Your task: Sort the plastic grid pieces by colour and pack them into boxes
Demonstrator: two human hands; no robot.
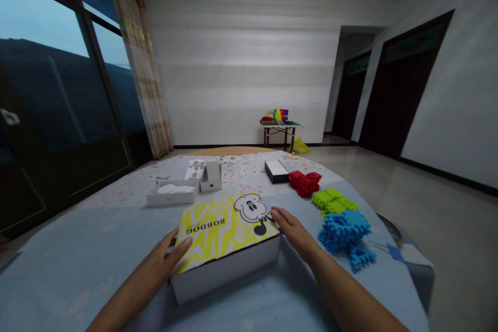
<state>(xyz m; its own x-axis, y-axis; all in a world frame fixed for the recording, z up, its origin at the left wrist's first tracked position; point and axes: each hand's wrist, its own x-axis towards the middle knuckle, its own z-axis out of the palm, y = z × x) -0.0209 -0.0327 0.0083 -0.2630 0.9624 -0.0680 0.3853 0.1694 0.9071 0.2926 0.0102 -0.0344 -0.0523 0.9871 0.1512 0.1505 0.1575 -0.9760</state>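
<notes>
A yellow and white box (226, 233) with a cartoon dog and "BOBDOG" on its lid lies closed on the cloth-covered table, turned at a slight angle. My left hand (165, 257) grips its left end, with the thumb on the lid and the fingers at the side. At the right end, my right hand (292, 228) rests against the box edge, its fingertips on the lid's corner. Between them, the two hands hold the box by its opposite ends. The undersides of the fingers are partly hidden.
Behind the box are a white open box (173, 198), a small upright white box (211, 184) and a black-edged box (276, 172). Red (305, 183), green (334, 200) and blue (344, 230) plastic pieces line the right side. A small table (280, 125) stands by the wall.
</notes>
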